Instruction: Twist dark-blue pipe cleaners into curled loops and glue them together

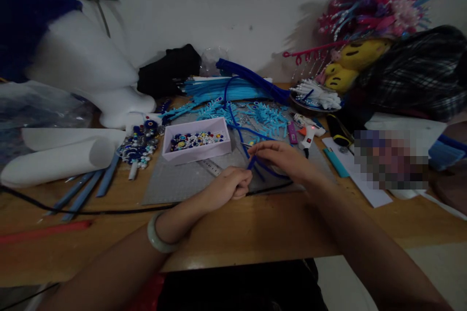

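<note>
My left hand (pixel 232 185) is closed in a fist near the front of the grey cutting mat (pixel 164 184), round a dark blue pipe cleaner (pixel 251 163). The stem's short end rises out of the fist. My right hand (pixel 286 159) meets it from the right, thumb and fingertips pinched at its upper part. A thin, pale, shiny tip (pixel 245 145) shows beside the right fingertips; I cannot tell what it belongs to. More loose blue stems (pixel 268 169) curve over the mat behind and under the right hand. A metal ruler (pixel 210 167) lies partly under the bead box.
A white box (pixel 197 154) of beads stands left of my hands. Light blue branch-shaped pieces (pixel 268 119) and bundled stems (pixel 226 88) lie behind. On the right are a glue gun (pixel 308 135) and teal case (pixel 335 163). A black cable (pixel 109 212) crosses the table.
</note>
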{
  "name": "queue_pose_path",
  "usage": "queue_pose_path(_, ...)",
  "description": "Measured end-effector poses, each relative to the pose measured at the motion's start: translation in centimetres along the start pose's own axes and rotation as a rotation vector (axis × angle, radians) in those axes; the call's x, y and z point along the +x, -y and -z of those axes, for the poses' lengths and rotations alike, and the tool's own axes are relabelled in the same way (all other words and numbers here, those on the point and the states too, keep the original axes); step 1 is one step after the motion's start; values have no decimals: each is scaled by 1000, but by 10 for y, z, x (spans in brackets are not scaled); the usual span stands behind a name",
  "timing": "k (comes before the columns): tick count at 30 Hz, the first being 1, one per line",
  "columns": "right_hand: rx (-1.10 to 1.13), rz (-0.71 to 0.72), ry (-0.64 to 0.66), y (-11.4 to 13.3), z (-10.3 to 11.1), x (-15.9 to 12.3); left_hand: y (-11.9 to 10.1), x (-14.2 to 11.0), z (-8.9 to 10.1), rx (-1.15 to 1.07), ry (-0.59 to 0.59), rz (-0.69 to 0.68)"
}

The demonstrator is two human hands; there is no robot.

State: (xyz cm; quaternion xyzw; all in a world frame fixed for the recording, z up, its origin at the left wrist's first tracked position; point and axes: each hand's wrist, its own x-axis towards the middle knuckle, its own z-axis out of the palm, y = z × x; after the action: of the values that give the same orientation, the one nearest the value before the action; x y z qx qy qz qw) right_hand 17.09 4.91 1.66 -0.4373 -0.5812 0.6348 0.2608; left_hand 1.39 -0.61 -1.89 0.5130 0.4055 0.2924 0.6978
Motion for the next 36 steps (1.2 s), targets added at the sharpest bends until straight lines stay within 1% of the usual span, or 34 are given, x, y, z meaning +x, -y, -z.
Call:
queue_pose_path(2,-6,-32,74,1,6,0,0,0,0,-53,-1,-2)
queue_pose_path(4,-52,-24,122,2,10,-1,0,0,0,-67,-2,-11)
queue_pose_path(6,-152,38,139,2,13,-2,0,0,0,-60,-6,-22)
queue_pose_path(8,-282,141,142,1,15,-2,0,-1,1,-64,-3,-22)
queue_pose_path(12,-529,392,65,-3,17,-1,-1,-1,0,-125,27,-5)
queue_pose_path(15,-638,545,3,-7,18,2,-2,-1,-1,-159,21,-11)
queue_pose_path(19,-716,681,-93,-11,15,5,-5,-3,-1,-132,1,-23)
queue_pose_path(22,-698,729,-177,-13,9,5,-8,-4,-1,-98,-4,-20)
queue_pose_path(24,-649,710,-250,-14,3,4,-9,-4,0,-73,-4,-10)
queue_pose_path(25,-607,679,-277,-15,0,4,-9,-4,0,-59,-1,-5)
queue_pose_path(27,-478,572,-294,-16,-6,4,-8,-3,1,-33,9,3)
queue_pose_path(32,12,218,-195,-13,-14,2,-4,-1,2,20,4,19)
queue_pose_path(36,409,35,-64,-8,-15,-2,-3,0,1,76,-20,11)
